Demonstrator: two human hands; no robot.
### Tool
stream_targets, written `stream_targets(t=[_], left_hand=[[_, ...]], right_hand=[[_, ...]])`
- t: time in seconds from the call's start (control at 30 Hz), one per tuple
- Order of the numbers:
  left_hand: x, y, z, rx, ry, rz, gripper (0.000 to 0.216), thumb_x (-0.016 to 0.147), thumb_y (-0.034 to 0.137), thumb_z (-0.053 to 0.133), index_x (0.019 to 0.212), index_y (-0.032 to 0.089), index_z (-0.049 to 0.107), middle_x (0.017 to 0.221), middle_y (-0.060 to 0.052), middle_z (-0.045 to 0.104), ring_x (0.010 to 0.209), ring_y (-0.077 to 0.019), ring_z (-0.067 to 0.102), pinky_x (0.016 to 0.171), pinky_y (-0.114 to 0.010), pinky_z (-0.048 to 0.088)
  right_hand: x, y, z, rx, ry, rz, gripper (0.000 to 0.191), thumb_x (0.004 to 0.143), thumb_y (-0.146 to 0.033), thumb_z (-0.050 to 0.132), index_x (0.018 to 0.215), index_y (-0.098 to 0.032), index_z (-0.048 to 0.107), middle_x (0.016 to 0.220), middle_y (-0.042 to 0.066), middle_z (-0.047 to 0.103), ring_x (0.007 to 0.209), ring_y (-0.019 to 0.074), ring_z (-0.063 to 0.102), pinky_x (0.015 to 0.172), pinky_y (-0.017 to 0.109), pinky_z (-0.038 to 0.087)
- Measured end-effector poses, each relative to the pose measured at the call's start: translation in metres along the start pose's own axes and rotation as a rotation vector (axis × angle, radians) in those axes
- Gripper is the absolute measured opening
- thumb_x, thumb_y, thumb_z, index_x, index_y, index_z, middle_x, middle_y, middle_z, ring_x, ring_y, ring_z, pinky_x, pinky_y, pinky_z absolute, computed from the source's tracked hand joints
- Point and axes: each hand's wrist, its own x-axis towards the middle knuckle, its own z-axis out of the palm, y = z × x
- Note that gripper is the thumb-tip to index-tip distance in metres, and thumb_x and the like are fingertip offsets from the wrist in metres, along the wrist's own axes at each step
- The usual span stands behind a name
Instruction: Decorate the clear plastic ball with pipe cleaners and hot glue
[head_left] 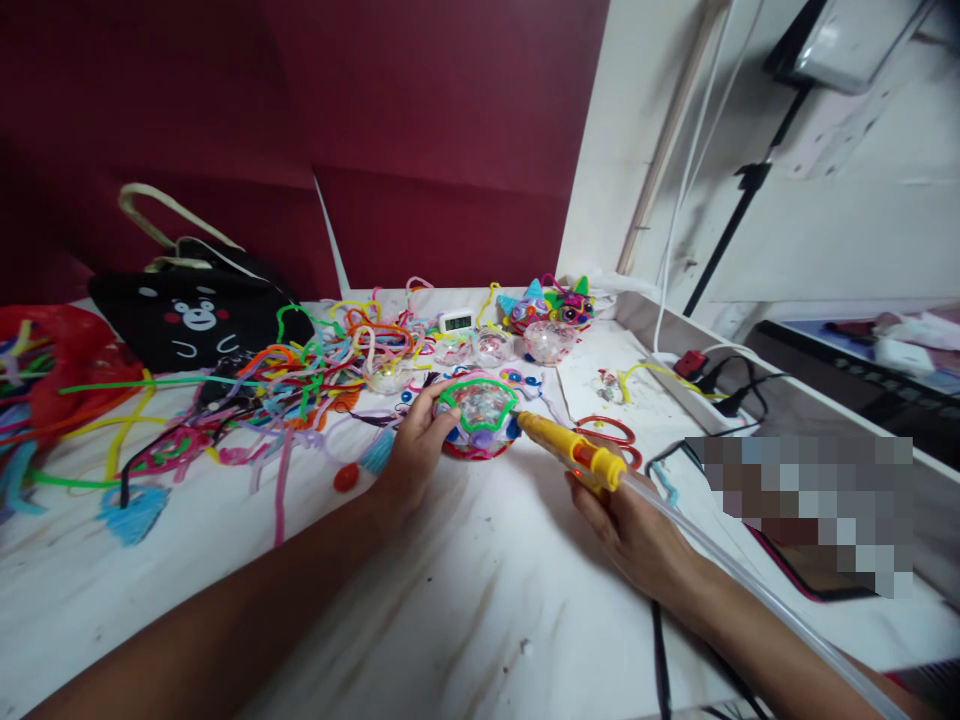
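My left hand [417,440] grips the left side of a round, colourful craft piece [480,440], its thumb at the near rim. A green pipe cleaner outline runs around the clear, glittery middle of the piece. My right hand [630,520] is wrapped around a yellow hot glue gun [566,447], with a long clear glue stick [750,580] sticking out of its back. The gun's nozzle points left at the piece's right edge; whether it touches I cannot tell. Near my left hand lie a red ball [346,477] and a blue fuzzy triangle [377,452].
Tangled pipe cleaners [300,370] cover the left of the table before a black bag [199,320]. Behind the piece are a small digital clock [456,321], clear glittery balls [551,342] and eared craft heads [547,305]. Red-handled scissors [611,432] and a power strip [694,390] lie right.
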Motion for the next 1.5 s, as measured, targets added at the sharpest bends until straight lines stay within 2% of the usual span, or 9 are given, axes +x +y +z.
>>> stream_targets(t=[0.2, 0.43, 0.6, 0.73, 0.87, 1.1, 1.5], left_hand=[[0.001, -0.001, 0.000, -0.009, 0.000, -0.013, 0.047, 0.077, 0.033, 0.062, 0.122, 0.021, 0.060, 0.122, -0.004, 0.066, 0.113, -0.0243, 0.060, 0.089, -0.033, 0.049], [0.001, -0.003, -0.001, -0.004, 0.005, -0.002, 0.048, 0.077, 0.033, 0.062, 0.123, 0.020, 0.060, 0.124, -0.005, 0.066, 0.116, -0.0254, 0.058, 0.094, -0.035, 0.047], [0.000, -0.003, -0.001, 0.014, -0.002, 0.011, 0.046, 0.079, 0.032, 0.061, 0.124, 0.021, 0.060, 0.127, -0.005, 0.064, 0.120, -0.0258, 0.057, 0.097, -0.036, 0.046], [0.000, -0.003, -0.001, 0.022, 0.011, 0.005, 0.046, 0.079, 0.032, 0.061, 0.124, 0.020, 0.060, 0.127, -0.005, 0.064, 0.118, -0.0253, 0.058, 0.094, -0.034, 0.047], [0.000, -0.002, 0.000, 0.023, 0.022, -0.003, 0.045, 0.078, 0.031, 0.061, 0.123, 0.020, 0.060, 0.126, -0.004, 0.064, 0.112, -0.0231, 0.060, 0.088, -0.031, 0.049], [0.000, -0.002, 0.000, 0.016, 0.010, 0.004, 0.046, 0.078, 0.033, 0.061, 0.122, 0.020, 0.060, 0.111, -0.003, 0.068, 0.105, -0.0223, 0.061, 0.088, -0.031, 0.049], [-0.001, 0.000, 0.000, 0.080, 0.020, 0.037, 0.043, 0.079, 0.032, 0.059, 0.120, 0.022, 0.061, 0.117, -0.003, 0.066, 0.112, -0.0240, 0.058, 0.096, -0.034, 0.046]], right_hand=[[0.002, -0.002, -0.002, 0.041, -0.016, 0.053, 0.017, 0.093, -0.024, 0.045, 0.107, -0.022, 0.054, 0.090, 0.005, 0.065, 0.062, 0.0142, 0.056, 0.054, 0.027, 0.044], [0.001, -0.001, 0.000, 0.060, -0.011, 0.110, 0.022, 0.092, -0.026, 0.046, 0.112, -0.023, 0.052, 0.087, 0.003, 0.065, 0.061, 0.0142, 0.056, 0.052, 0.027, 0.042], [0.002, -0.002, 0.001, 0.071, 0.039, 0.044, 0.018, 0.092, -0.023, 0.043, 0.108, -0.024, 0.051, 0.086, 0.005, 0.064, 0.061, 0.0151, 0.057, 0.050, 0.027, 0.043], [0.003, -0.004, -0.001, 0.082, 0.015, 0.027, 0.010, 0.091, -0.023, 0.046, 0.099, -0.023, 0.051, 0.089, 0.006, 0.064, 0.060, 0.0152, 0.057, 0.049, 0.027, 0.044], [0.002, -0.005, -0.002, 0.057, 0.014, -0.013, 0.003, 0.091, -0.022, 0.046, 0.092, -0.023, 0.049, 0.078, 0.003, 0.061, 0.056, 0.0149, 0.054, 0.049, 0.028, 0.043], [-0.001, -0.007, -0.004, 0.026, -0.014, -0.105, 0.008, 0.091, -0.016, 0.047, 0.095, -0.023, 0.046, 0.082, 0.005, 0.058, 0.067, 0.0165, 0.058, 0.057, 0.029, 0.048], [-0.004, -0.010, -0.001, 0.037, -0.041, -0.090, 0.017, 0.092, -0.018, 0.047, 0.108, -0.023, 0.046, 0.084, 0.003, 0.059, 0.067, 0.0161, 0.057, 0.057, 0.028, 0.046]])
